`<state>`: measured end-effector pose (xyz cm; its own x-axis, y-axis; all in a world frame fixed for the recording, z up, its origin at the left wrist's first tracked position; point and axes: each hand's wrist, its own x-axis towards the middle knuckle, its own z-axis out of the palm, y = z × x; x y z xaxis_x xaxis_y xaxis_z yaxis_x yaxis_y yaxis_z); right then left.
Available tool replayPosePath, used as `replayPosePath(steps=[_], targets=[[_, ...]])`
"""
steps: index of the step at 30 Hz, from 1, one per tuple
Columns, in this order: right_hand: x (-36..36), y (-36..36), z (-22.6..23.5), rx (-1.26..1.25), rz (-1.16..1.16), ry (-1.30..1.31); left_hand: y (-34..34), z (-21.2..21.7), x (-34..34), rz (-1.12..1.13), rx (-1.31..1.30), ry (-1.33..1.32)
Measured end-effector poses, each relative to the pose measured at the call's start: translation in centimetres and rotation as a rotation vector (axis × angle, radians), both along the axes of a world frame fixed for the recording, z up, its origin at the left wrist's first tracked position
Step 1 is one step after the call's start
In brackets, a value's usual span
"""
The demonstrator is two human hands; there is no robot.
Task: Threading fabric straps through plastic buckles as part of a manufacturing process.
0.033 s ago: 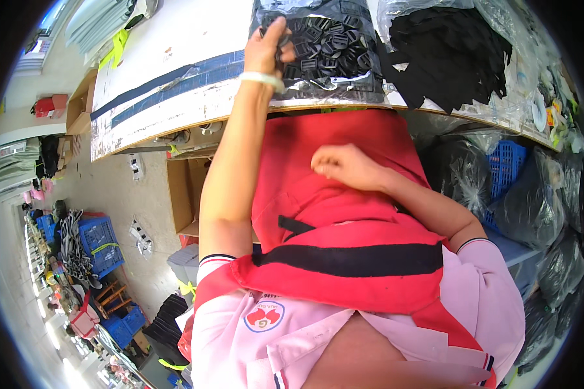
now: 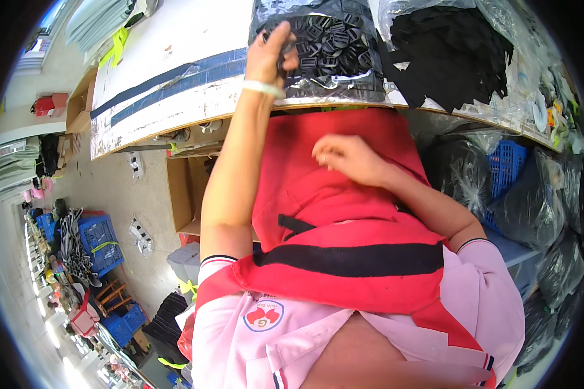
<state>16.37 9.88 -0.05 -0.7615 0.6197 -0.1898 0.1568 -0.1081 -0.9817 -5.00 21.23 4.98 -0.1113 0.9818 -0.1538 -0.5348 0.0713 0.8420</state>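
One round emblem [image 2: 263, 316], red figure and lettering inside, is printed on the pink shirt [image 2: 227, 334], well below the left fingers; on the bag [image 2: 344, 91] near those fingers, any printing is too small to tell. The left hand [image 2: 265, 61], with one pale wristband [image 2: 263, 88] below it, has its fingers curled inward; something dark shows between them, but I cannot tell whether it is grasped or lies behind. Black buckles [image 2: 334, 45] spread just right of these fingers, too many and overlapping to count. The right hand [image 2: 353, 159] has its fingers released and loosely bent over the one red apron [image 2: 344, 204], with the table edge [image 2: 194, 126] between them and the buckles. The left hand covers part of the bag's left side. Left of its fingers run two blue strips [image 2: 175, 81] along the white table; far right, past the buckles, lies one heap of black pieces [image 2: 451, 58] beside clear plastic [image 2: 418, 10]. One blue crate [image 2: 507, 162] stands well right of the right fingers, among dark plastic bags [image 2: 532, 207].
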Motion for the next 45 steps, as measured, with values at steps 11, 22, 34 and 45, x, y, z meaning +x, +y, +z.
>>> replayPosePath(steps=[11, 22, 34, 45], targets=[[0.8, 3.0, 2.0, -0.075, -0.009, 0.089, -16.7, -3.4, 4.1, -0.403, -0.248, -0.151], [-0.3, -1.8, 6.0, 0.267, 0.085, -0.082, -21.1, -7.6, 3.9, -0.328, -0.269, -0.542], [0.6, -3.3, 5.6, 0.091, 0.189, 0.054, -21.9, -7.4, 5.6, -0.175, -0.302, -0.566], [0.5, -4.3, 4.0, 0.135, 0.475, -0.14, -21.1, -9.4, 5.5, -0.04, -0.357, -0.939]])
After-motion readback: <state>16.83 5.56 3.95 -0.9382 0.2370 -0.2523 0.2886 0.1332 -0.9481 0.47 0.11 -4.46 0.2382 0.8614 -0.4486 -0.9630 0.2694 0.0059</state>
